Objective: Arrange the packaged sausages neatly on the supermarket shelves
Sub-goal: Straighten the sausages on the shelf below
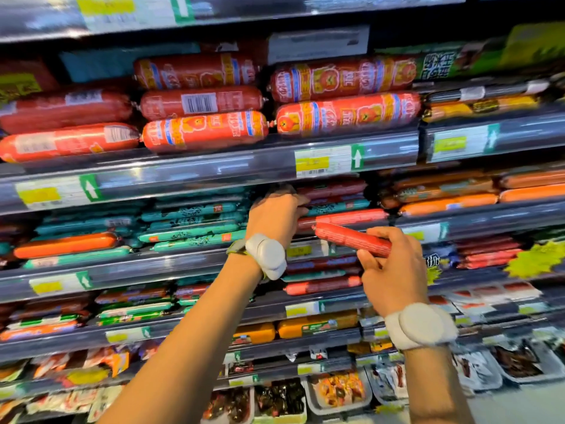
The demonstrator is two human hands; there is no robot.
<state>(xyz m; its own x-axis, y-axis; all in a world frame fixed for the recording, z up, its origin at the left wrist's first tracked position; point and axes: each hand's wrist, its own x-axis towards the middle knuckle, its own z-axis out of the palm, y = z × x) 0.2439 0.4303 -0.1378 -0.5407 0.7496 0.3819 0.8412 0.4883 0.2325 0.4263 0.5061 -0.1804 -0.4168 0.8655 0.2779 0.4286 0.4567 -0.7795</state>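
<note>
The right hand point(394, 270) is clamped on a slim red sausage point(351, 239), with fingers and thumb curled round its right end. Most of its length juts out unsupported and tilted, and the free tip is just in front of the stack of red sausages point(345, 216). The left hand point(276, 215) sits at the left end of that stack with its fingers bent over the pack ends. I cannot tell whether it grips one or only steadies them (blur hides the fingertips).

Held by one end, the glossy casing could twist or slip in the pinch, and the sausage would probably drop past the price rail point(308, 249) just below the stack. If it goes in at this slant, its tip may catch the front pack and push it askew. The packs are round and look ready to roll. If the left hand lets go too soon, the stack could slump into the teal sausages point(189, 231) to its left, or spill forward over the rail.
</note>
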